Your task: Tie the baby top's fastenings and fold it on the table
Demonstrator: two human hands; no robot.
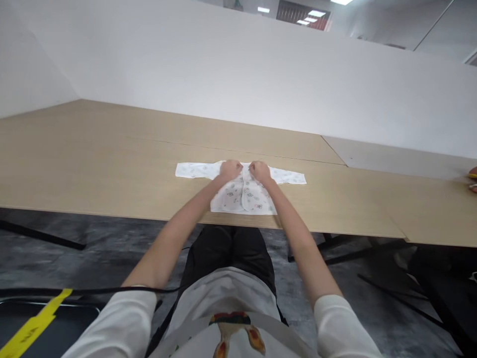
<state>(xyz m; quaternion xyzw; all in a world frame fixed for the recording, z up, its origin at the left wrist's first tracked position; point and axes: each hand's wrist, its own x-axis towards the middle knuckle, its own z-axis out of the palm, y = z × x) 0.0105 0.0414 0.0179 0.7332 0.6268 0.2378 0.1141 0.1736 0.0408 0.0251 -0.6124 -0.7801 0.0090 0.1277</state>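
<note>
A small white baby shirt (pixel 244 196) with a scattered print lies flat on the table, its sleeves spread to the left and right. Down its middle runs a front opening, and its lower hem faces me. My left hand (pixel 231 169) is closed on the shirt near the neckline, left of the opening. Just across from it, my right hand (pixel 260 170) is closed on the shirt right of the opening. The fingertips of both hands point toward each other with a narrow gap between. What exactly they pinch is too small to make out.
The wooden table (pixel 112 159) stretches wide to both sides, with a white partition (pixel 223 69) along its back. A red and yellow object (pixel 472 173) sits at the far right edge. A black cable (pixel 89 291) crosses at lower left, near a chair with yellow tape (pixel 35 325).
</note>
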